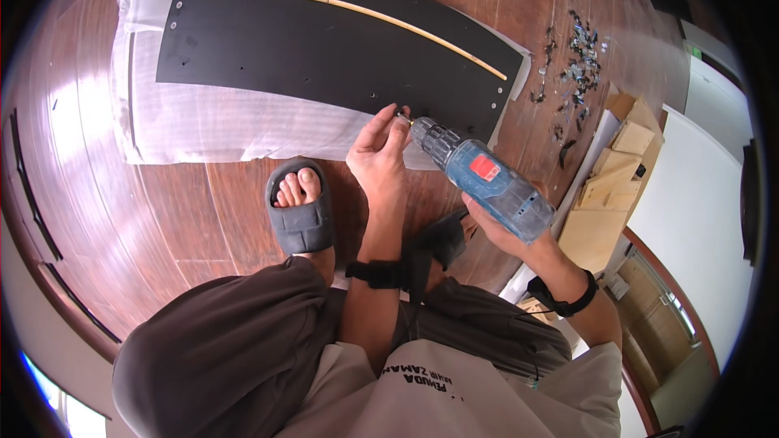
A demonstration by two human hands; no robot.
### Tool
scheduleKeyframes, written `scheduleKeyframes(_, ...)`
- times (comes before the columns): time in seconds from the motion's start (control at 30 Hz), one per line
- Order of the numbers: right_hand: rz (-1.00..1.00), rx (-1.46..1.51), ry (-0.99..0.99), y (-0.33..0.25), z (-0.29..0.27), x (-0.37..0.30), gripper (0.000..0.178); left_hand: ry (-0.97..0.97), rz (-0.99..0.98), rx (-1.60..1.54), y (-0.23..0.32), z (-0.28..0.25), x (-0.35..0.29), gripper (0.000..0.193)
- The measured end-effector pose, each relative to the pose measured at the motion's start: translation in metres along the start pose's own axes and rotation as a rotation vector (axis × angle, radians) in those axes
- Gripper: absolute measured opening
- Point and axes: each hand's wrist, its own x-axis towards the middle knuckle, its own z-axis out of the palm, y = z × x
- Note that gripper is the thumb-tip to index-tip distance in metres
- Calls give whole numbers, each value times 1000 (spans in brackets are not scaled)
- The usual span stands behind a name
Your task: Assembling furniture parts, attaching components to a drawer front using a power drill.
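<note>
A: Two hands are working in the head view, both low over the near edge of the black panel. What are the fingers of the left hand doing?

B: They are pinching narrowly, thumb and fingertips drawn together around something tiny at the tip of the drill. It is too small to name; it could be the bit or a screw.

A: And the right hand?

B: Its fingers are wrapping fully around the grip of the blue and grey cordless drill, with the palm under the body. The drill is tilting, its chuck pointing up and left toward the panel's edge, just beside the left fingertips.

A: Where is the panel lying?

B: Flat on a sheet of white foam wrap spread over the wooden floor. A thin pale wooden strip is running along its far side.

A: Anything else nearby?

B: A foot in a grey slipper is resting on the floor just short of the wrap. A scatter of small hardware is lying off to the right, well apart from the hands, and pale wooden blocks are stacked beyond the drill.
</note>
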Motion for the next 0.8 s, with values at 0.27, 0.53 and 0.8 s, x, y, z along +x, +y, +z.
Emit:
scheduleKeyframes(0.27,96,-80,-113,-4,-2,5,19,-13,-24,8,-1,-4,4,23)
scheduleKeyframes(0.53,122,49,-20,-8,2,15,18,39,94,-20,-6,-9,14,17)
scheduleKeyframes(0.8,46,-6,-72,-11,11,25,11,38,124,-61,-6,-15,21,16)
